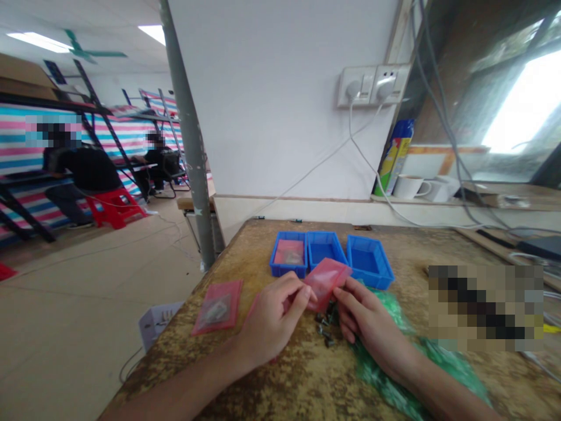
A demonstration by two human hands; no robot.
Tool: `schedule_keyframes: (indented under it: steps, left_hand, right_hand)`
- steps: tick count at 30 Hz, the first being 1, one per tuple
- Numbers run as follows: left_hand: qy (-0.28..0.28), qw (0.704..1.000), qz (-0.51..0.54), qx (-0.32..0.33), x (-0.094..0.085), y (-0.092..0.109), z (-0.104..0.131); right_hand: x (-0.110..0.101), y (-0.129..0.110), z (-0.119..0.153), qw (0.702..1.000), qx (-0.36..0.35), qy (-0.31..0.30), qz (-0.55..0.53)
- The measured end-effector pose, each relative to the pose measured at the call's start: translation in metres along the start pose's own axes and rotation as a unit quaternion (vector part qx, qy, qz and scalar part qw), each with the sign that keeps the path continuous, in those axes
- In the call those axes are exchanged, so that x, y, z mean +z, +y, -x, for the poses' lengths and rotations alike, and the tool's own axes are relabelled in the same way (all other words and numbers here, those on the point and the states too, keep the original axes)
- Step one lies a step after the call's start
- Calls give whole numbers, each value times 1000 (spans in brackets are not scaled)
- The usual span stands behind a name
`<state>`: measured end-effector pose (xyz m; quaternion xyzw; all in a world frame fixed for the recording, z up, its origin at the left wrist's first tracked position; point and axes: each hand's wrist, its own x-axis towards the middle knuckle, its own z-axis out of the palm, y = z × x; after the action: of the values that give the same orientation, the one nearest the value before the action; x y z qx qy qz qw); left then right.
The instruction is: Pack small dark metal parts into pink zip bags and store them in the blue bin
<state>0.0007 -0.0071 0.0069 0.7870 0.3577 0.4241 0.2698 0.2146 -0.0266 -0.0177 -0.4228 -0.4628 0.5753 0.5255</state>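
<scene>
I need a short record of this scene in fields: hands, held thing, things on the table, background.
left hand: fingers pinch the left edge of the pink bag
right hand: fingers pinch the bag's right edge
under the hands: small dark screws and a green plastic bag
bins: three blue bins in a row; the left one holds a pink bag
table: a second pink bag lies at the left
background: two seated people, wall sockets, white cups

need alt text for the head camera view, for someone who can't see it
Two bare hands, left hand and right hand, hold a small pink bag between them over a worn wooden table. Behind it stand three blue trays; another pink bag lies to the left, green plastic under the right arm.
</scene>
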Motion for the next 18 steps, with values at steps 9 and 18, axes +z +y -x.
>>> schedule_keyframes:
  steps: [9,18]
  left_hand:
    - [-4,1000,0,-3,1,0,0]
    - [-54,998,-15,-23,3,-1,1]
  right_hand:
    - [2,-3,1,1000,8,3,-3]
    - [2,-2,-1,1000,10,-5,10]
